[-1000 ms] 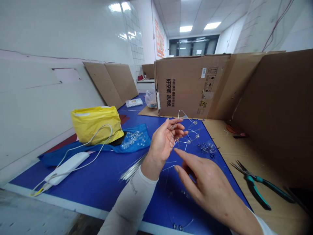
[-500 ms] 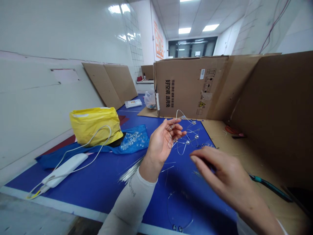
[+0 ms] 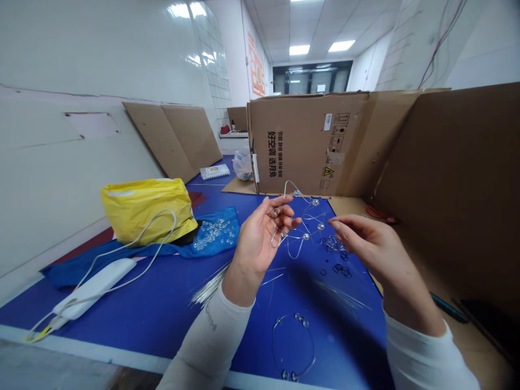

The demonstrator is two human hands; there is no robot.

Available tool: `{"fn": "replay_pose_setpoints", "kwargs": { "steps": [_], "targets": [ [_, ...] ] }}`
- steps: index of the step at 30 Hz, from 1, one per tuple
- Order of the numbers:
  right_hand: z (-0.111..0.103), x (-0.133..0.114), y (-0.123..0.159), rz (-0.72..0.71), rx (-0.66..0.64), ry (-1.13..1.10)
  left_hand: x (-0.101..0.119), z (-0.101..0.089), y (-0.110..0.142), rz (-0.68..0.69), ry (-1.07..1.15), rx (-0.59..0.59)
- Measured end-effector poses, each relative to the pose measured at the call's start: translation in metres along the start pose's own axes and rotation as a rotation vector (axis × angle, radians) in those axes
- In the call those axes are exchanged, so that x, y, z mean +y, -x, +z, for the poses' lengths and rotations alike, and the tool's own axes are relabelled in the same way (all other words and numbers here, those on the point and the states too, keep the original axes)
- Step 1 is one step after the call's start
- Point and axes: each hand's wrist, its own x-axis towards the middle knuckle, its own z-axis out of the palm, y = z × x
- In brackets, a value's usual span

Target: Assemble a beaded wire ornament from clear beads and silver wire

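Observation:
My left hand [image 3: 262, 230] is raised over the blue table, fingers curled round a looped wire piece strung with clear beads [image 3: 306, 236]. Its thin wire loops stick out past the fingertips. To its right, my right hand [image 3: 376, 246] has thumb and forefinger pinched together close to the piece's outer bead; anything between them is too small to make out. A wire ring with clear beads [image 3: 314, 355] lies on the table below the hands. Small dark rings [image 3: 342, 270] lie under my right hand, beside more tiny rings. Loose straight wires [image 3: 211, 286] lie by my left wrist.
Loose clear beads [image 3: 215, 233] lie on a blue cloth by a yellow bag [image 3: 148, 211]. A white power strip [image 3: 95, 287] with a looping cord lies at the left. Cardboard walls [image 3: 304, 141] stand behind and at the right. Green-handled pliers [image 3: 449, 309] lie beyond my right forearm.
My right hand has moved up and away, showing the dark rings and wires below it. My left hand keeps the beaded wire piece. The whole view has shifted slightly.

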Motion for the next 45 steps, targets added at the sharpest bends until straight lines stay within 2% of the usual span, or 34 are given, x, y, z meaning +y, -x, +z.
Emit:
{"fn": "replay_pose_setpoints", "kwargs": {
  "steps": [4, 8, 17, 25, 45],
  "targets": [
    [0.014, 0.004, -0.008, 0.134, -0.072, -0.277, -0.001, 0.002, 0.001, -0.046, -0.010, -0.008],
    [0.015, 0.003, -0.009, 0.166, -0.104, -0.434, -0.002, 0.001, 0.001, -0.049, -0.007, -0.021],
    [0.012, -0.010, -0.002, 0.173, -0.254, -0.288, -0.001, 0.002, 0.006, 0.127, -0.017, -0.021],
    [0.014, -0.014, 0.004, 0.144, -0.283, -0.321, -0.001, 0.001, 0.009, 0.135, -0.019, -0.031],
    [0.017, -0.014, 0.005, 0.179, -0.322, -0.364, -0.001, 0.004, 0.012, 0.184, -0.012, -0.019]
  ]
}}
